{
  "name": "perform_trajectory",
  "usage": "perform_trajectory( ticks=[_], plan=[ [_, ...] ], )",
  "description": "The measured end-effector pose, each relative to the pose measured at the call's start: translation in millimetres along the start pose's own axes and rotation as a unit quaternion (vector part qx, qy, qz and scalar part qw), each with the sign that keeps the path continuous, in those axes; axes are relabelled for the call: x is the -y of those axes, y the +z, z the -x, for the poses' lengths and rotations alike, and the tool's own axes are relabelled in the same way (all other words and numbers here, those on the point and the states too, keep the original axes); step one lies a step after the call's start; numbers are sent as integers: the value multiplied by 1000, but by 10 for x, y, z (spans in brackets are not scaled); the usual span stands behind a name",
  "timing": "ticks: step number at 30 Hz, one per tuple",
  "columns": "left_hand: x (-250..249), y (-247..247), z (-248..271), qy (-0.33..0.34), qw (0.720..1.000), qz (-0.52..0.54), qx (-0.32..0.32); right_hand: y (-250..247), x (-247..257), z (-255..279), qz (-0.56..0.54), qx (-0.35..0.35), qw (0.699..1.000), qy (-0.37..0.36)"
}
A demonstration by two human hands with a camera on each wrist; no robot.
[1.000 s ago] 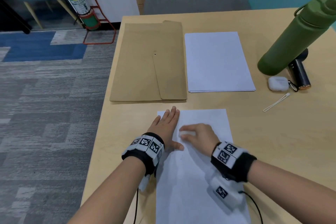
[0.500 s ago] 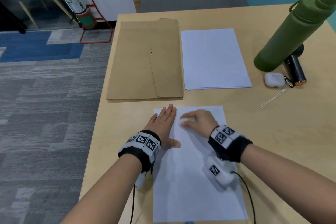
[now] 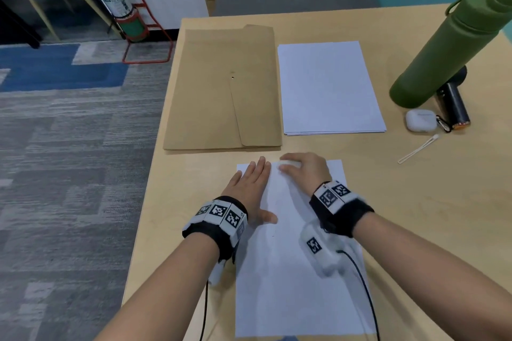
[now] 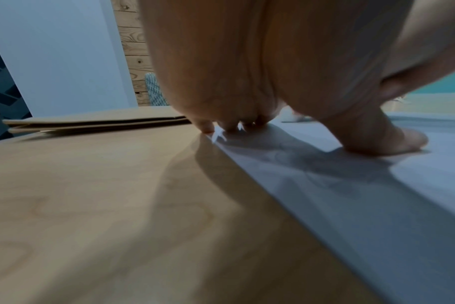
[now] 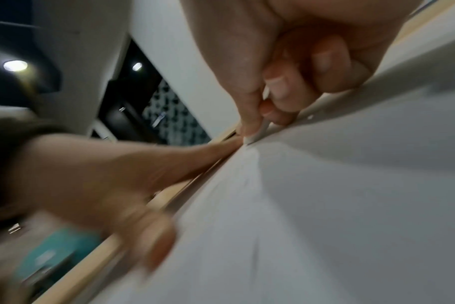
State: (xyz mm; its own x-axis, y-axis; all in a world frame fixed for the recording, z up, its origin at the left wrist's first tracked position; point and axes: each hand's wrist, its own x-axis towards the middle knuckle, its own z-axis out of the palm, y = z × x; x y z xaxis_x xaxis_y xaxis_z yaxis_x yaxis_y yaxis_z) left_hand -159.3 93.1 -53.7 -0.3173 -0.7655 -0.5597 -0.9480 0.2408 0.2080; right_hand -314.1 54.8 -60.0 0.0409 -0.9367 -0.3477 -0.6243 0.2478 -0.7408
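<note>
Item: white rectangular paper sheet, lying flat at the near side of the pale wooden table, just in front of a flat brown paper envelope. Left hand: palm down across the sheet's far left corner, fingers straight and together, thumb spread onto the paper. Right hand: at the sheet's far edge, knuckles up, fingers curled, thumb and forefinger pinching a thin white piece against the sheet; whether it is a tool or the paper's edge cannot be told.
</note>
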Motion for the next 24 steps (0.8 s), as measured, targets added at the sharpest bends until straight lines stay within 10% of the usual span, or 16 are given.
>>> perform_trajectory(
  ticks=[7,12,20,24],
  plan=[
    [6,6,0,4,1000,7,-1,96,-225,480,46,131,990,-5],
    [-15,-21,17,-2,1000,1,2,14,-11,12,-2,-2,1000,15],
    [-4,-6,16,2,1000,1,0,51,-233,541,34,123,992,-3],
    [-14,-16,18,-3,1000,-4,4,-103,-72,113,11,15,1000,20]
  ],
)
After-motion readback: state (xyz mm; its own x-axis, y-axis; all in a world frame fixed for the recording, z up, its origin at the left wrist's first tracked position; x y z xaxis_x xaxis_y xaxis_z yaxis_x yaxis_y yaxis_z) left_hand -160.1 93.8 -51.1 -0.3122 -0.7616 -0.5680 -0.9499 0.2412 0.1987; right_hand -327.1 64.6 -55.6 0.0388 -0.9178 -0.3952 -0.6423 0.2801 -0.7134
